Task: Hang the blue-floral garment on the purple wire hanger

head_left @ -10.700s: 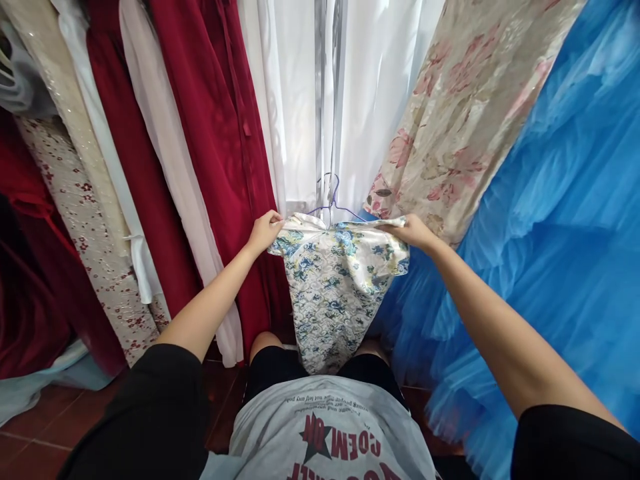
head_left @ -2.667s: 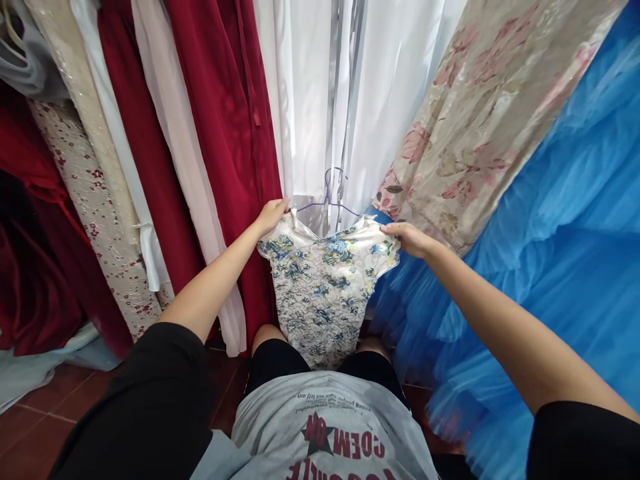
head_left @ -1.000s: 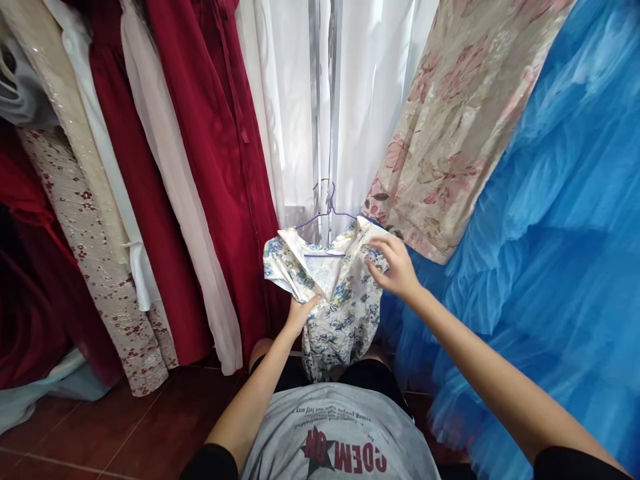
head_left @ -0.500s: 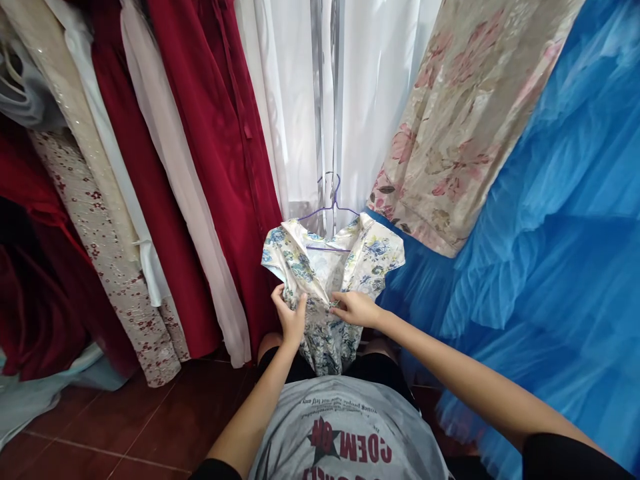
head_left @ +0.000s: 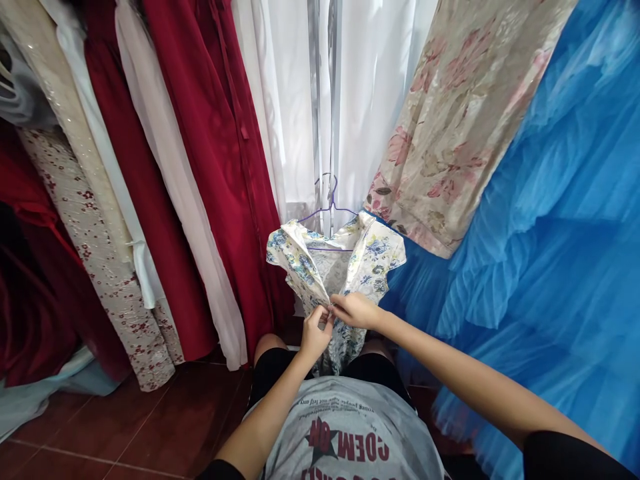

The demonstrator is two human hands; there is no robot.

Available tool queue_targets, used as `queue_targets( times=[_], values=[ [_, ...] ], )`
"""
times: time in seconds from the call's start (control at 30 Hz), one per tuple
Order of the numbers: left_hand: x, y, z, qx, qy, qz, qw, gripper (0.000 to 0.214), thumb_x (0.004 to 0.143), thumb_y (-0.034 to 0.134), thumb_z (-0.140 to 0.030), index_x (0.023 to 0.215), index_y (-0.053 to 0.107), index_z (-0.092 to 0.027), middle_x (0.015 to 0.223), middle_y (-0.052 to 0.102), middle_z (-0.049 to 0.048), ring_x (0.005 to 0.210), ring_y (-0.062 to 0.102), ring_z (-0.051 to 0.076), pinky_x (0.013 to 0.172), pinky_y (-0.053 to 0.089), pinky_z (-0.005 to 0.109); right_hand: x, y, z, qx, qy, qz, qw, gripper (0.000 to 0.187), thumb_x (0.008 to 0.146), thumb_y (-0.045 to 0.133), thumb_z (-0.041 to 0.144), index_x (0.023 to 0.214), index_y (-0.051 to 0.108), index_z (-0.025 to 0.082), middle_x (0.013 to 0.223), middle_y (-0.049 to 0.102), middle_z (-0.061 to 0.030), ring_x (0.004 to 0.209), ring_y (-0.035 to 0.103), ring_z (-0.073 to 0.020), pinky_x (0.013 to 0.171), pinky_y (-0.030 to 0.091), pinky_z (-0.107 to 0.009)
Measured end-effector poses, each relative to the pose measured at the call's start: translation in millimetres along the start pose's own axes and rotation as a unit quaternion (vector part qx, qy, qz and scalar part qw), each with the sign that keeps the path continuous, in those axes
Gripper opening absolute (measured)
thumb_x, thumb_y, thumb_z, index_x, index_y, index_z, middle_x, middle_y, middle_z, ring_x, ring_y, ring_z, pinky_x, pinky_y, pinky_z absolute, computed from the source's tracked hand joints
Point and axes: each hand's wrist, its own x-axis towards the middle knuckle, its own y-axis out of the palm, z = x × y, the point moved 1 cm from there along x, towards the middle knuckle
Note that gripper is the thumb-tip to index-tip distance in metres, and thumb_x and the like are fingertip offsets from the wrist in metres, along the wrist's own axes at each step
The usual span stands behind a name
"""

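Note:
A white dress with blue and yellow flowers [head_left: 379,260] hangs on a purple wire hanger [head_left: 333,193] in front of me, its neckline parted in a deep V. At the lower point of the V, my left hand [head_left: 318,331] pinches the dress's front edge. My right hand [head_left: 356,309] pinches the fabric at the same spot, its fingertips meeting those of the left. Whatever small fastener may lie between the fingertips is hidden. The gathered lower part of the dress falls between my knees.
Dark red gowns [head_left: 200,147] and a pale pink one [head_left: 170,167] hang at left. White fabric [head_left: 373,80] hangs behind the hanger. To the right are a beige floral garment [head_left: 450,147] and a blue tulle gown [head_left: 560,267]. Red-brown tiles [head_left: 165,427] cover the floor.
My left hand has moved right from the dress's side to the bottom of the V and closed there beside my right hand. The right hand stays nearly in place.

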Motion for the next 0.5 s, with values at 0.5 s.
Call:
queue_targets(
  times=[0.5],
  values=[
    [-2, -28.0, -65, 0.255, 0.04, 0.167, 0.951, 0.014, 0.089, 0.053, -0.018, 0.092, 0.064, -0.025, 0.091, 0.07, 0.0047, 0.083, 0.068, 0.022, 0.069, 0.043, 0.029, 81, -126, -37, 0.089, 0.092, -0.096, 0.987, 0.029, 0.087, 0.062, 0.036, 0.069, 0.067, 0.014, 0.056, 0.066, -0.0027, 0.056, 0.059, -0.0158, 0.06, 0.042, -0.026]
  ],
)
